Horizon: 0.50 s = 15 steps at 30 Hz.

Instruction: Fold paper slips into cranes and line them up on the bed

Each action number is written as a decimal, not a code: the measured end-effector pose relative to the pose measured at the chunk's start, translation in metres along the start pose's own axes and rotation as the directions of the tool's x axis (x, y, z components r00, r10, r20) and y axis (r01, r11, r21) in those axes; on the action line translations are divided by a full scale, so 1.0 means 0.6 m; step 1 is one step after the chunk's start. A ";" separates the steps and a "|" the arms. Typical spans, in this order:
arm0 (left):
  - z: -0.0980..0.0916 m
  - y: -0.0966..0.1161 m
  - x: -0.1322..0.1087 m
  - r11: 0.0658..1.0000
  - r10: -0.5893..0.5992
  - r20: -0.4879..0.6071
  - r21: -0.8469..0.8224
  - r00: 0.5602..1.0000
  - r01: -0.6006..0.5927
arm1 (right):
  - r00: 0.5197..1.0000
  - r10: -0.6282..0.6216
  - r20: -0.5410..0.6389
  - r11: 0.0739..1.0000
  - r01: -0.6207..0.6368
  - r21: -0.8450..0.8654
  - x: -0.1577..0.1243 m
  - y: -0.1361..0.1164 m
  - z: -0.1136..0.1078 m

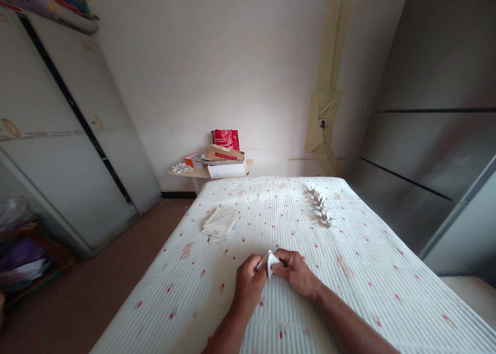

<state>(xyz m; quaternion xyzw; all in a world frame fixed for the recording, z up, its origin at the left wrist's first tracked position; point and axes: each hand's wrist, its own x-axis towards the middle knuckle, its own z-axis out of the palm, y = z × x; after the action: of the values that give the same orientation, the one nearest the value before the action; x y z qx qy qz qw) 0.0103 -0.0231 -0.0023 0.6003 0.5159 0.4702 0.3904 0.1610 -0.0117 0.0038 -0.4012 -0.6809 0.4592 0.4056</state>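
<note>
A small piece of folded paper (270, 262) is pinched between my two hands, with a pointed tip standing up in the middle. My left hand (250, 274) is closed on its left side, thumb and fingers pressed together. On its right side my right hand (295, 271) grips it, also between thumb and fingers. Both hands are just above the white quilted cover (217, 302) with red dots. Beyond them to the left lies a stack of printed paper sheets (221, 221). Toward the far right stands a row of several folded paper figures (319, 205) with pointed ends.
Behind the covered surface, a small table (201, 173) bears a white box (227, 170), a red bag (226, 139) and a pile of small white pieces (182, 168). Pale cabinets (58, 137) line the left. A grey panelled cabinet (418, 142) stands at the right.
</note>
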 end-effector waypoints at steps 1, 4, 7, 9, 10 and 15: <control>-0.001 0.000 0.000 1.000 -0.006 -0.002 -0.006 1.000 0.006 | 1.000 0.002 -0.002 1.000 -0.002 0.003 0.000 0.001 0.001; -0.002 0.001 0.001 0.999 -0.031 0.002 -0.031 1.000 0.031 | 1.000 0.019 -0.012 1.000 -0.018 0.026 0.001 0.004 0.003; -0.003 -0.001 0.002 0.998 -0.030 0.000 -0.060 1.000 0.030 | 0.999 0.036 -0.025 0.998 -0.034 0.059 0.001 0.009 0.005; -0.003 -0.003 0.001 0.997 -0.024 0.000 -0.071 1.000 0.024 | 0.999 0.039 -0.034 0.996 -0.037 0.079 0.002 0.010 0.006; -0.002 -0.004 0.001 0.997 -0.020 0.003 -0.075 1.000 0.021 | 0.998 0.040 -0.038 0.995 -0.037 0.087 0.002 0.010 0.007; -0.003 -0.010 0.001 0.996 -0.006 0.042 -0.091 0.999 0.010 | 0.996 0.057 -0.063 0.991 -0.048 0.126 0.003 0.001 0.010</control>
<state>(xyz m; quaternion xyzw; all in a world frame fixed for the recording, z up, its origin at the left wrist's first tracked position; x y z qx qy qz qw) 0.0070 -0.0216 -0.0077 0.5895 0.4881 0.4790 0.4299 0.1546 -0.0115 0.0019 -0.4080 -0.6264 0.4977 0.4398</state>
